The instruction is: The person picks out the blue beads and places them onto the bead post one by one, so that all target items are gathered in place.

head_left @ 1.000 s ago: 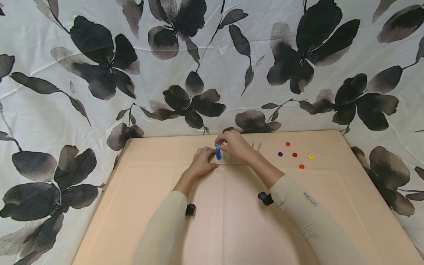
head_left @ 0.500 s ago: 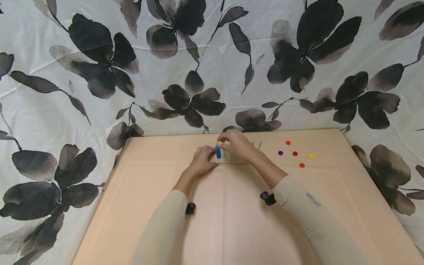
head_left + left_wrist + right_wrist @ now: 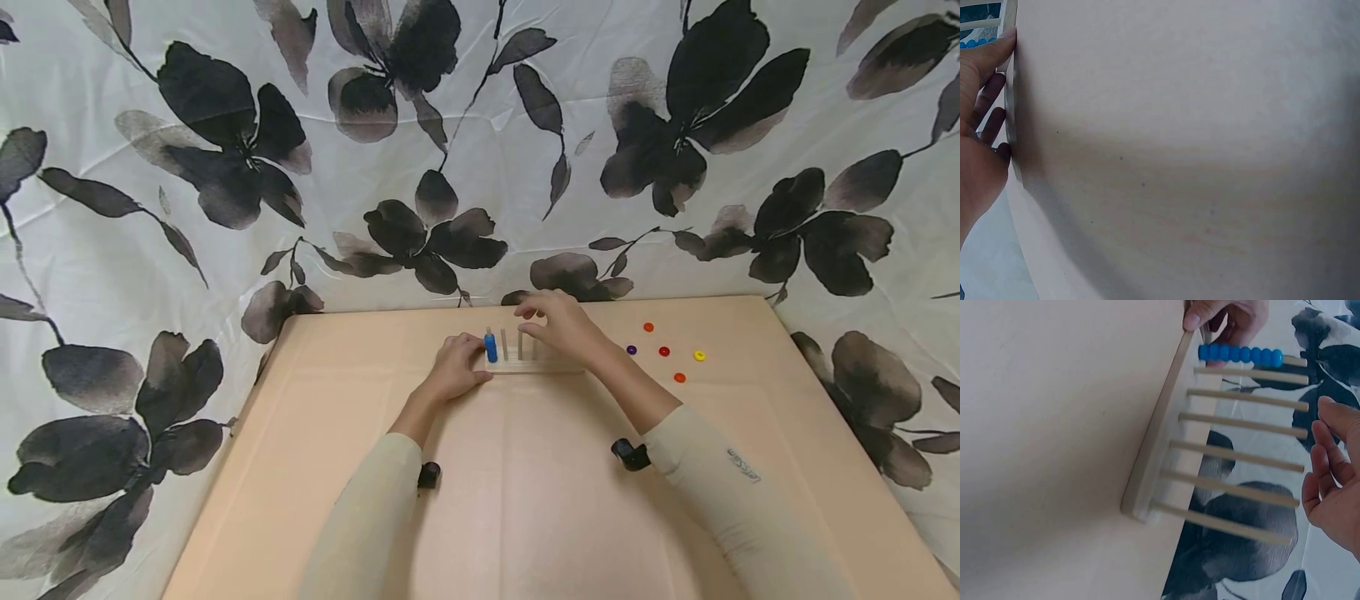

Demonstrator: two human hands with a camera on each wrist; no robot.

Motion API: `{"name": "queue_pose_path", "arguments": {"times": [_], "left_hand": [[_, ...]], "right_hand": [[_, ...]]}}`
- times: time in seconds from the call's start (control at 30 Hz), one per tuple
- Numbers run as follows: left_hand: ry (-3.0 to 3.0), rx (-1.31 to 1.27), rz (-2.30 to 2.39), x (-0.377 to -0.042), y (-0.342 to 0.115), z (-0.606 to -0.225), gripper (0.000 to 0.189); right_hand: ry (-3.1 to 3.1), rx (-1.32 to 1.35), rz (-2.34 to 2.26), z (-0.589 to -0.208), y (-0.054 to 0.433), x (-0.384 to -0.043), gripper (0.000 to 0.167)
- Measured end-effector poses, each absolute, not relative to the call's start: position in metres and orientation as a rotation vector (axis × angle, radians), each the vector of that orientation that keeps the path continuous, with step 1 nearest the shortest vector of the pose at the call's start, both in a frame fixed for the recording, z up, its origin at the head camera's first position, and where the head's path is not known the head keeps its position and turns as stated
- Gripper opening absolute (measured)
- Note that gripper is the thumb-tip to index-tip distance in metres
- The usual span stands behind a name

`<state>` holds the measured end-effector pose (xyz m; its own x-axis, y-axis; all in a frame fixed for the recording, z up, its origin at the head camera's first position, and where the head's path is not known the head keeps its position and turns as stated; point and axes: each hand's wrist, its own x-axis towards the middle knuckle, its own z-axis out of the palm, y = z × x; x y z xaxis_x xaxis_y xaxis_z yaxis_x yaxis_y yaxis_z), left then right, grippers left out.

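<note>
A wooden peg rack (image 3: 536, 367) stands near the table's far edge, with several upright pegs in a row. Blue beads (image 3: 1241, 354) fill most of its leftmost peg, whose bare tip shows above them. My left hand (image 3: 456, 367) holds that end of the base, thumb at the front edge and fingers behind; the left wrist view shows the thumb (image 3: 1004, 45) against the wood. Over the right part of the rack hovers my right hand (image 3: 562, 327), fingers loosely bent and nothing in them. In the right wrist view the other pegs (image 3: 1235, 454) are bare.
Right of the rack lie loose beads: an orange one (image 3: 648, 327), a purple one (image 3: 632, 350), a red one (image 3: 664, 352), a yellow one (image 3: 699, 356) and a nearer orange one (image 3: 679, 377). Behind the table (image 3: 570, 500) hangs a floral cloth (image 3: 525, 183).
A blue bead pinched in my right hand a second ago has joined the stack on the left peg. That hand has let go and moved right. My left hand stays on the base.
</note>
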<state>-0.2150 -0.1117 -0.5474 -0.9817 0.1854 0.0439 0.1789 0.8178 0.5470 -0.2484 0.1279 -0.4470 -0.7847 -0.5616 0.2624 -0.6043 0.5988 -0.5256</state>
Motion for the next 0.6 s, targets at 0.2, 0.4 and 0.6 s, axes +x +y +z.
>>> {"name": "queue_pose_path", "arguments": {"times": [0.2, 0.4, 0.6], "left_hand": [[2.977, 0.299, 0.916, -0.215, -0.108, -0.547, 0.057], [2.960, 0.298, 0.951, -0.211, -0.109, -0.543, 0.062], [2.997, 0.328, 0.933, -0.205, -0.117, -0.543, 0.064]], "right_hand": [[-2.709, 0.933, 0.999, -0.445, 0.149, -0.245, 0.024], [-2.680, 0.872, 1.025, -0.447, 0.168, -0.237, 0.024], [-2.638, 0.850, 0.954, -0.447, 0.190, -0.231, 0.024]]}}
